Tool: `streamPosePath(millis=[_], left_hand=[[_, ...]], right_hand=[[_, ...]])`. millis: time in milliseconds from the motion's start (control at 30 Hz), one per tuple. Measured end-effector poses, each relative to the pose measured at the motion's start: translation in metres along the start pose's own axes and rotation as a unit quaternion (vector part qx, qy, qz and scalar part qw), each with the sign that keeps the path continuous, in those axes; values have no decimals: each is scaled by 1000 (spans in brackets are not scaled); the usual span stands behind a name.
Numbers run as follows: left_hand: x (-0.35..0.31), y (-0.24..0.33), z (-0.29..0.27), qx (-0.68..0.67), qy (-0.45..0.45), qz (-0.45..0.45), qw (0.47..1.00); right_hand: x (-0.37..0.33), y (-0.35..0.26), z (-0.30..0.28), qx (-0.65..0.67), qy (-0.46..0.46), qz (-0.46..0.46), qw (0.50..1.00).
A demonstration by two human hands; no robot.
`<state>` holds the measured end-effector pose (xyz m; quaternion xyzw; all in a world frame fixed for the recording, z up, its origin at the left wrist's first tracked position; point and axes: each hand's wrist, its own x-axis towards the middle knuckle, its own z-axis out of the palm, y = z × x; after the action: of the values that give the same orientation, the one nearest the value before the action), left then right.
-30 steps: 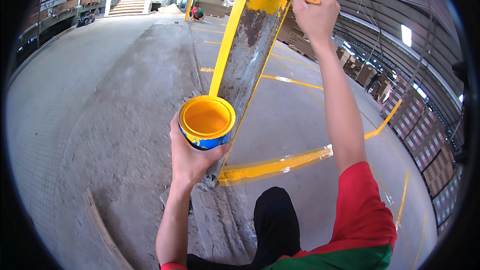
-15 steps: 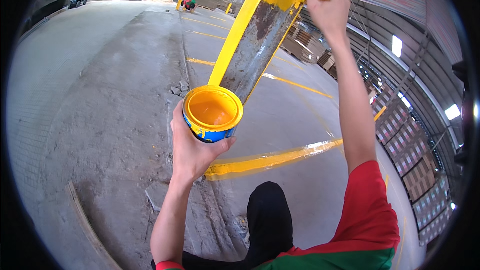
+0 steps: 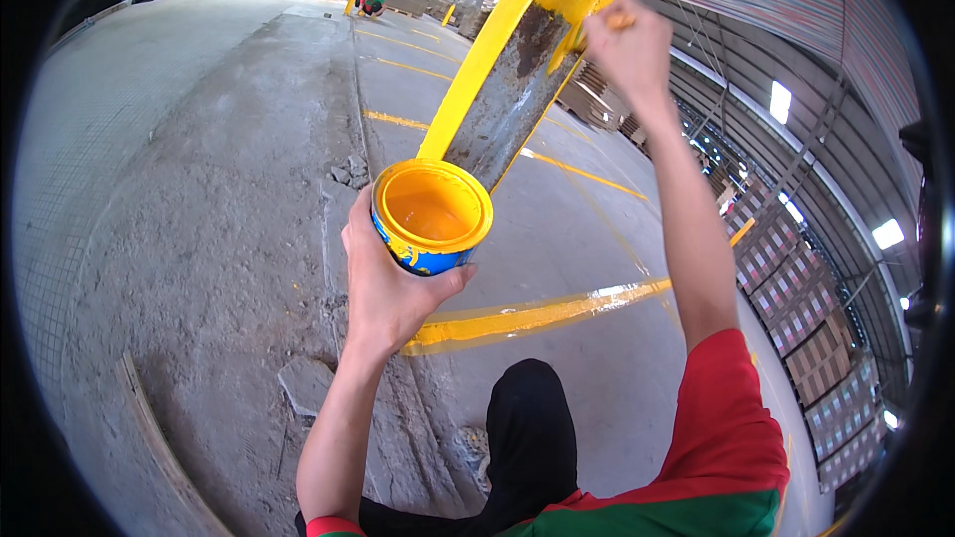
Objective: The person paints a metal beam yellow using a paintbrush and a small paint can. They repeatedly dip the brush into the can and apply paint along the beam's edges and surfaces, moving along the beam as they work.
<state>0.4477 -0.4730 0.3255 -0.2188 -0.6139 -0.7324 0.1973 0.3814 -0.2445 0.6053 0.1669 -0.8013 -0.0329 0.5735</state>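
My left hand [image 3: 388, 288] is wrapped round a blue and yellow paint can [image 3: 438, 261], held upright with its top uncovered. Yellow paint [image 3: 428, 211] shows inside it. Ahead stands a steel column [image 3: 512, 75] with yellow flanges; its recessed web is yellow higher up and bare grey and rusty lower down. Raised against the column's right side, my right hand [image 3: 642, 55] is closed on a paintbrush, whose orange-tan handle end [image 3: 621, 19] pokes out above the fingers. The bristles are mostly hidden by the hand and motion blur.
Broken concrete [image 3: 306, 385] and a wooden strip [image 3: 164, 443] lie on rough ground at left. A yellow floor line [image 3: 537, 318] crosses before my knee [image 3: 532, 408]. Another person [image 3: 370, 3] crouches far off. Stacked pallets [image 3: 821, 358] stand at right.
My right hand has moved down and left along the column with the paintbrush. Fresh yellow now reaches lower on the web's right side. The can has shifted slightly up and right in view.
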Motion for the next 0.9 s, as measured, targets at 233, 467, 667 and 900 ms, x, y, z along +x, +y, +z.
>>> streamPosePath(millis=[233,467,667,900], left_hand=[[-1,-3,2,2,10,9,1000],[2,-2,-5,-4,25,-12,1000],[8,1,-14,-30,47,-10,998],[5,12,-16,-15,62,-12,998]], right_hand=[[59,20,-14,-61,184,-111,975],[-57,6,29,-38,143,-131,980],[-177,-33,68,58,66,-38,995],[-276,-75,84,150,-87,77,982]])
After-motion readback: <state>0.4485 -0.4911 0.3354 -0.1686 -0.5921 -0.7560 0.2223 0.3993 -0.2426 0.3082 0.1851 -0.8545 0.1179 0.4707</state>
